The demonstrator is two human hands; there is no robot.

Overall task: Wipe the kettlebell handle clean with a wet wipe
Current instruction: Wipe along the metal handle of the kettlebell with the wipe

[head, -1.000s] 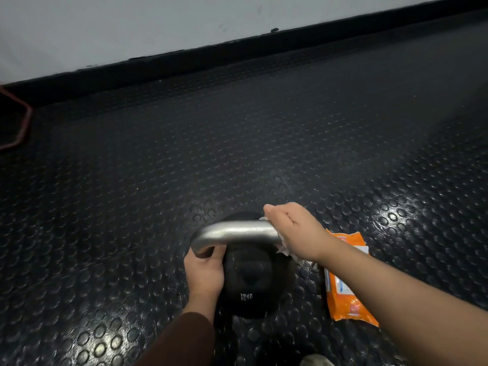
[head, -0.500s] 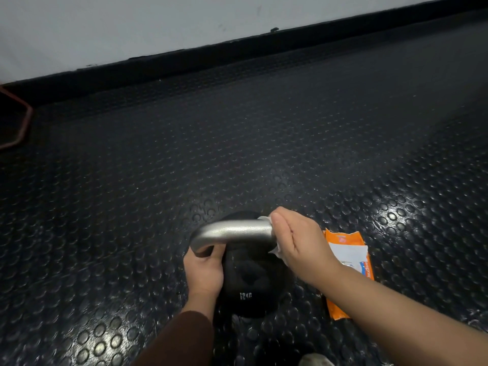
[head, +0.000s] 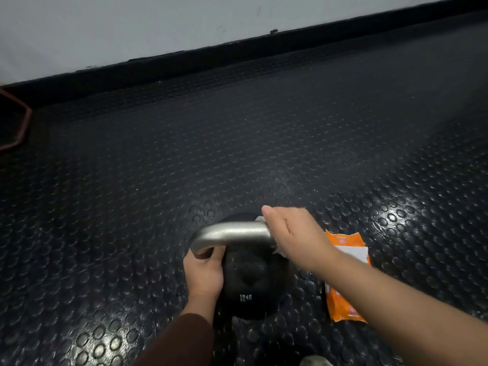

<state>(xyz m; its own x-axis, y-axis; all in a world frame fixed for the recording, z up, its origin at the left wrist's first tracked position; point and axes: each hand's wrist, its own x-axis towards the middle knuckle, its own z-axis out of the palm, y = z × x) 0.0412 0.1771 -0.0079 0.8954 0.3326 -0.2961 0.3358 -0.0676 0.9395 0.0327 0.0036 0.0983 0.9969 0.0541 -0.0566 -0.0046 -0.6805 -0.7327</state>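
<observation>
Since half a second ago, the right hand (head: pixel 295 233) has rolled back over the top of the bar, so its knuckles face up again rather than its thumb side. Its fingers are curled round the right end of the silver handle (head: pixel 232 233), pressing a white wet wipe (head: pixel 280 250) against the metal; bits of the wipe poke out above and below the hand. The left hand (head: pixel 203 273), in a brown sleeve (head: pixel 179 339), grips the kettlebell (head: pixel 250 286) where the left end of the handle meets the black body, thumb in front. The kettlebell stands on the black studded rubber floor (head: pixel 237 154), near the bottom centre of the view. An orange wipe packet (head: pixel 343 299) lies on the floor just to its right, partly hidden by the right forearm.
</observation>
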